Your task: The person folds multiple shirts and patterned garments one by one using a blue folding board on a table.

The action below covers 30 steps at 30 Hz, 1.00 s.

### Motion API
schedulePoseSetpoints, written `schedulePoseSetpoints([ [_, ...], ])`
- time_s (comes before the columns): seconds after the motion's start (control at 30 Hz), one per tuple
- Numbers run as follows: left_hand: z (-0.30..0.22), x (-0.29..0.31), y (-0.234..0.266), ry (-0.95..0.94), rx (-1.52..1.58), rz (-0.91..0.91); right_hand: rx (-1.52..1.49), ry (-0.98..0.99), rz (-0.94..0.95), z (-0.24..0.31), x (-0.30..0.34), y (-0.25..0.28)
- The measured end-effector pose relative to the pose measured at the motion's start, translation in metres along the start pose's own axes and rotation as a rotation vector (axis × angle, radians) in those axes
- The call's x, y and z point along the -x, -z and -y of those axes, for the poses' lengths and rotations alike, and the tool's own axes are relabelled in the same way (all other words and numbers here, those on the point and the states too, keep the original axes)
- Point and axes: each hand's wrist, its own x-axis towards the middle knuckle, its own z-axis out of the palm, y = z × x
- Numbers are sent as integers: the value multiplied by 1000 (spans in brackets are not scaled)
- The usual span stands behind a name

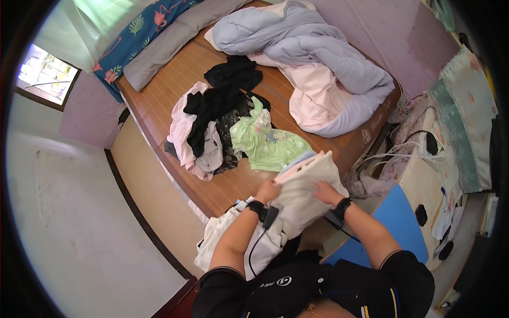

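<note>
A cream folded garment (pixel 306 185) lies in front of me at the bed's near edge, with peach and grey-blue layers showing along its upper edge. My left hand (pixel 267 191) is closed on its left edge. On its right side rests my right hand (pixel 326 193), fingers stretched over the cloth. White clothes (pixel 228 238) are heaped under my left forearm. Just beyond the cream garment is a pale green printed top (pixel 265 139), spread on the bed. Black clothing (pixel 212 108) and a pink garment (pixel 180 135) are piled to its left.
The bed has a brown slatted mat (pixel 175 90). A grey-and-pink quilt (pixel 318 58) is bunched at the far right, and a grey pillow (pixel 154 61) lies at the far left. Cables (pixel 408 151) and a blue board (pixel 392 222) are on my right; a wall (pixel 85 212) stands left.
</note>
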Motion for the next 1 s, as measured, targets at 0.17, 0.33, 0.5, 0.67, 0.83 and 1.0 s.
schedulePoseSetpoints([
  [0.17, -27, -67, 81, 76, 395, -463, -604, 60, -201, 11, -3, 12],
  [0.33, -18, -135, 106, 177, 25, -616, -810, 32, -133, 33, 8, 20],
  [0.5, 26, -182, 117, 288, 256, -614, -798, -81, -131, 32, 23, 23],
  [0.67, -11, -155, 101, 42, 485, -414, -808, -133, -164, 26, 37, 31],
  [0.83, -144, -57, 109, -306, 822, -189, -848, 78, -147, 52, 30, 51],
  [1.0, -247, 39, 94, -652, 823, -5, -717, 297, -364, 142, 26, 101],
])
